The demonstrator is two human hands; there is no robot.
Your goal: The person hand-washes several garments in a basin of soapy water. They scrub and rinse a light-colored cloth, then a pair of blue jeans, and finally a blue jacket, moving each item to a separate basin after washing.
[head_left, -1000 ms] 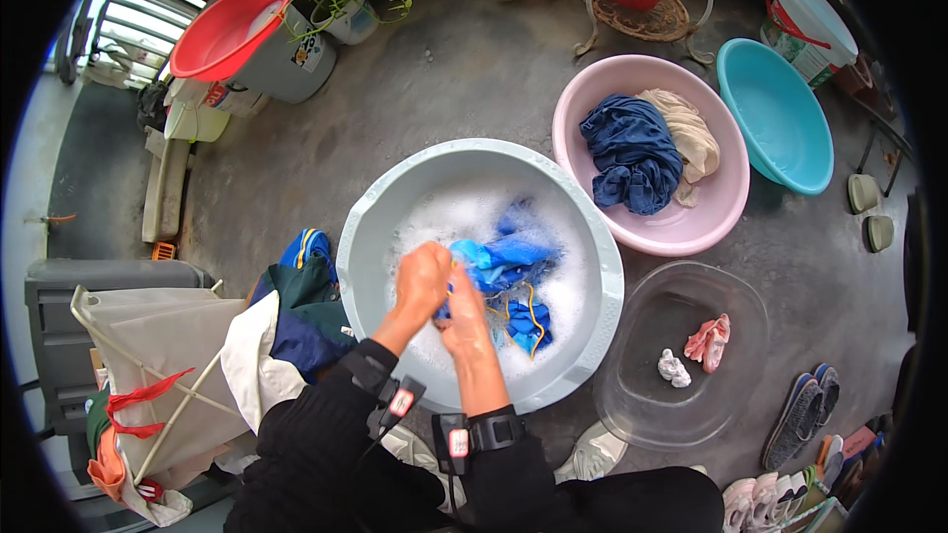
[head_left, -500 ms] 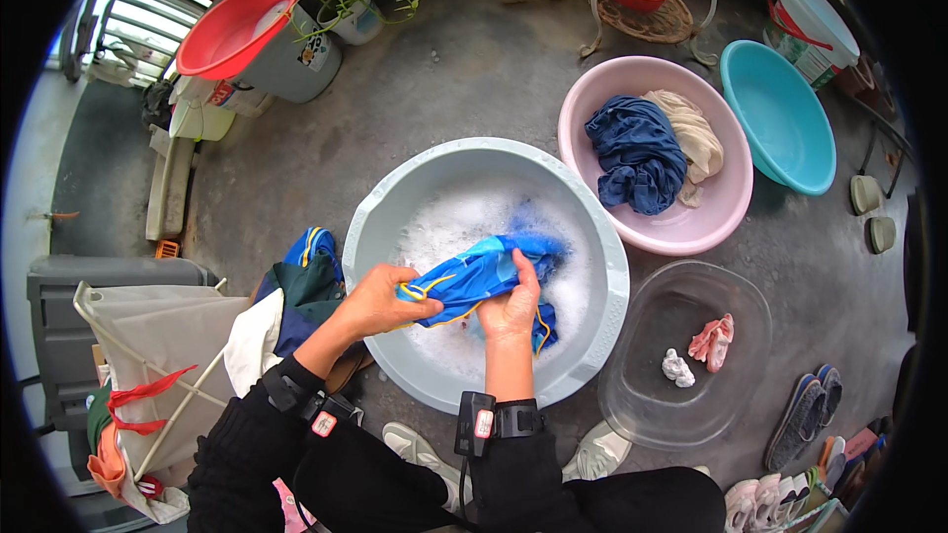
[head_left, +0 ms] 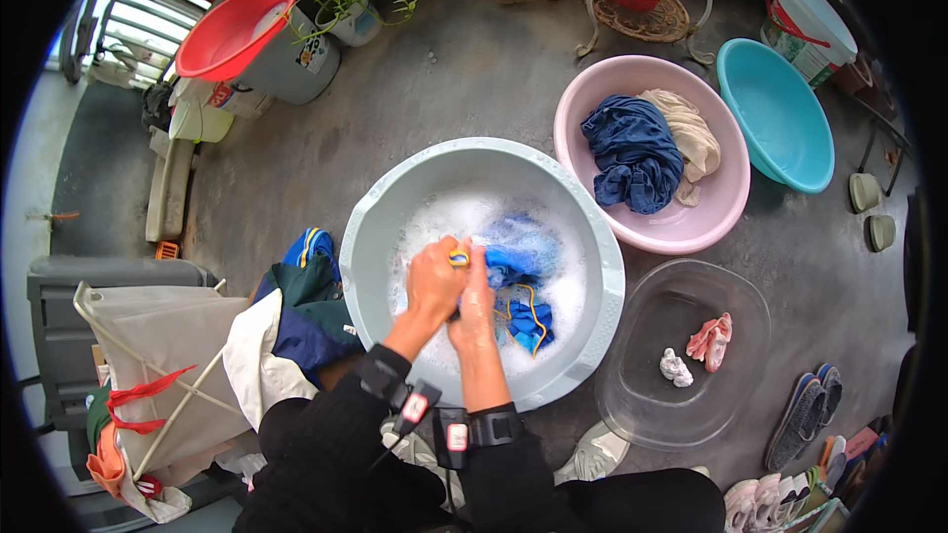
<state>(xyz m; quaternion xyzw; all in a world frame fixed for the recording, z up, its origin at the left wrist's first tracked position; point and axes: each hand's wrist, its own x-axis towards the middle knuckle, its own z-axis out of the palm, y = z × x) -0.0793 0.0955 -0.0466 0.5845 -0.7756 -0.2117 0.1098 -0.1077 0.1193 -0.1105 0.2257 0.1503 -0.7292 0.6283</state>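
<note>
A blue garment with yellow piping (head_left: 530,321) lies partly in white suds inside a large pale grey basin (head_left: 583,355). My left hand (head_left: 434,281) is closed round a bunched part of it, and a bit of yellow-edged cloth pokes out at the knuckles. Pressed against it, my right hand (head_left: 476,301) also grips the bunched cloth. The rest of the garment trails to the right of my hands into the foam. How the cloth folds between my palms is hidden.
A pink basin (head_left: 716,232) holds navy and beige cloths. Beside it stand a turquoise basin (head_left: 775,128) and a clear tub (head_left: 632,405) with two small pieces. A fabric hamper (head_left: 158,336) and piled clothes (head_left: 311,306) are at left; slippers (head_left: 795,419) lie at right.
My hands have come together, the right moving left and the left moving right. The garment, earlier stretched between them above the suds, is now bunched in them, with more of it down in the foam.
</note>
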